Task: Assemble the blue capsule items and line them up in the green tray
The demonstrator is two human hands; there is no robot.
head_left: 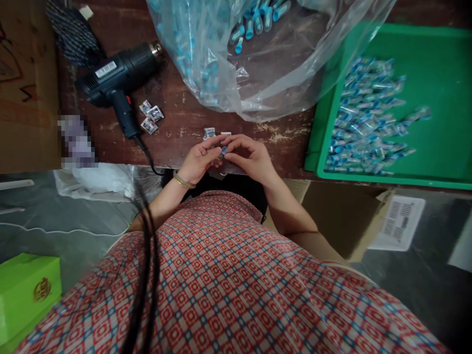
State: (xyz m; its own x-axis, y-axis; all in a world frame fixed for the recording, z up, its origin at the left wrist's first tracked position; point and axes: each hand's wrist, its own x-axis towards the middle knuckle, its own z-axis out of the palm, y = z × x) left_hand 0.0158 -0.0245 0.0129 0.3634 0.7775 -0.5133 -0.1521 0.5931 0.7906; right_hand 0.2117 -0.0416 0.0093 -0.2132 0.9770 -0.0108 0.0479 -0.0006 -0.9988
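Note:
Near the table's front edge, my left hand [201, 160] pinches a small blue printed label [223, 151] between thumb and fingers. My right hand [250, 156] closes on the same label from the other side, its thumb and fingertips meeting there. Fingers cover most of the label, so its shape is hard to make out. Just beyond my fingertips lies a small stack of printed labels [209, 132], with a pale piece [226, 133] beside it. More label stacks [150, 118] rest farther left, by the handle of a dark heat gun [121, 81].
A clear plastic bag [265, 101] spreads across the back, with blue-capped clear tubes [258, 22] at its opening. To the right stands a green tray [438, 147] holding many labelled tubes [365, 118]. A cardboard box [29, 98] is at left; the heat gun's cord [147, 155] hangs over the edge.

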